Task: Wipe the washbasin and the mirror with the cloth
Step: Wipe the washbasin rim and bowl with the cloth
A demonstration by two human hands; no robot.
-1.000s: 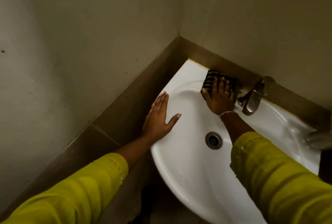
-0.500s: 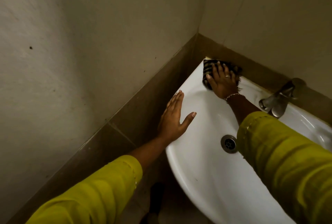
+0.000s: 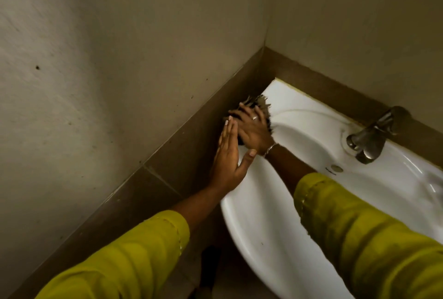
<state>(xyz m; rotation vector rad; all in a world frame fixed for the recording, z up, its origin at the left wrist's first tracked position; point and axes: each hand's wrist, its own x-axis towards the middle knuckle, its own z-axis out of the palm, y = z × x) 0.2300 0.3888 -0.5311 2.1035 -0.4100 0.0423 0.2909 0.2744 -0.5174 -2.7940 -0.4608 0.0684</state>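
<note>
The white washbasin fills the lower right, fixed into a wall corner. My right hand presses a dark striped cloth flat on the basin's left rim, near the back corner; most of the cloth is hidden under the hand. My left hand rests flat on the same left rim just in front, fingers straight and together, holding nothing, its fingertips touching my right hand. No mirror is in view.
A metal tap stands on the basin's back ledge, with a small overflow hole below it. Brown tile skirting and plain walls enclose the basin on the left and back. Dark floor lies below.
My right hand has swept the cloth from beside the tap, along the back ledge, to the left rim at the corner. The view has shifted right and nearer; my left hand stayed on the rim.
</note>
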